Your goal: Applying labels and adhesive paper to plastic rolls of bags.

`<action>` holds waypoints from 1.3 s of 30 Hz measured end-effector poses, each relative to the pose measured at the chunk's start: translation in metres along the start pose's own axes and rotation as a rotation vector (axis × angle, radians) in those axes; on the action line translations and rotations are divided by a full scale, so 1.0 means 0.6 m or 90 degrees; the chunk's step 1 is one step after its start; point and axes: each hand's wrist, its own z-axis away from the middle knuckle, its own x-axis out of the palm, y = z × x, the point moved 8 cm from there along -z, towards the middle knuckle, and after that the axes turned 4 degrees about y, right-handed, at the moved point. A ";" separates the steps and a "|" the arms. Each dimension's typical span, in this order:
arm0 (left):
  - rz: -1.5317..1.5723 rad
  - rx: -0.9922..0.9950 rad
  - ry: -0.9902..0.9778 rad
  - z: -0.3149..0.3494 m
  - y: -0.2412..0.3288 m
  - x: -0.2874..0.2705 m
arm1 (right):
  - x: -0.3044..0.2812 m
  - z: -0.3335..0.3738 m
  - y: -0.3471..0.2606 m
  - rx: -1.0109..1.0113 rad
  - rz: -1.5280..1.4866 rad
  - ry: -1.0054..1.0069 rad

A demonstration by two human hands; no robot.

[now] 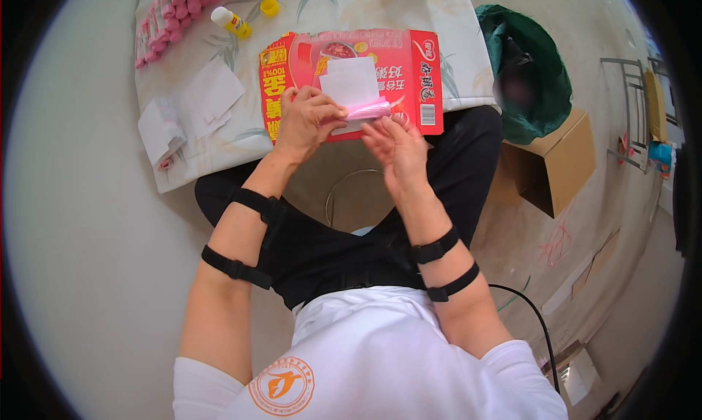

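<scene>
A glossy pink roll (368, 110) lies crosswise at the lower edge of a small stack of white paper slips (351, 81). Both rest on a flattened red printed cardboard box (433, 76), used as a surface at the table's near edge. My left hand (310, 120) pinches the roll's left end between thumb and fingers. Just below the right end is my right hand (398, 149), its fingers slightly bent and apart; whether a fingertip touches the roll is hard to tell.
An uncapped glue stick (231, 22) and its yellow cap (270, 8) lie beyond the cardboard. Many pink rolls (175, 14) are heaped at far left, with loose white papers (208, 102) nearer. A green bag (545, 58) and open carton (559, 164) stand right of the table.
</scene>
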 end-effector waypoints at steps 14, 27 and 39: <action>0.067 -0.132 0.125 0.032 -0.014 0.010 | 0.112 -0.014 -0.088 -0.911 0.921 -0.315; 0.047 -0.348 0.179 0.034 -0.043 0.031 | 0.112 -0.051 -0.094 -0.843 0.848 -0.110; 0.032 -0.411 0.126 0.026 -0.053 0.036 | 0.127 0.043 -0.034 -1.199 1.055 -0.401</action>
